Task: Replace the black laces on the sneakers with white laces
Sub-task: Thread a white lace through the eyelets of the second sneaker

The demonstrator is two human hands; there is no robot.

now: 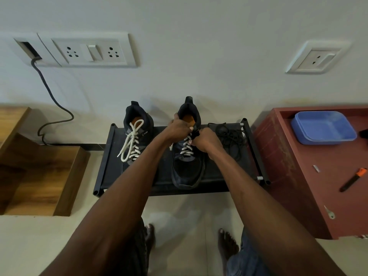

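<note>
Both hands — left hand (177, 127), right hand (207, 140) — pinch the white lace (186, 146) at the sneaker's (188, 166) tongue; black laces (231, 136) lie just right of them.

The left hand (177, 127) and right hand (205, 141) cover the top eyelets of the right sneaker (188, 156), so it is not possible to see how its white lace (187, 149) ends or what each hand pinches. The left forearm hides the toe of the left sneaker (136, 134). A dark object (364, 134) beside the blue tray (323, 127) is cut by the right edge. The small metal piece (316, 168) on the red cabinet (298, 176) is too small to identify.
</note>
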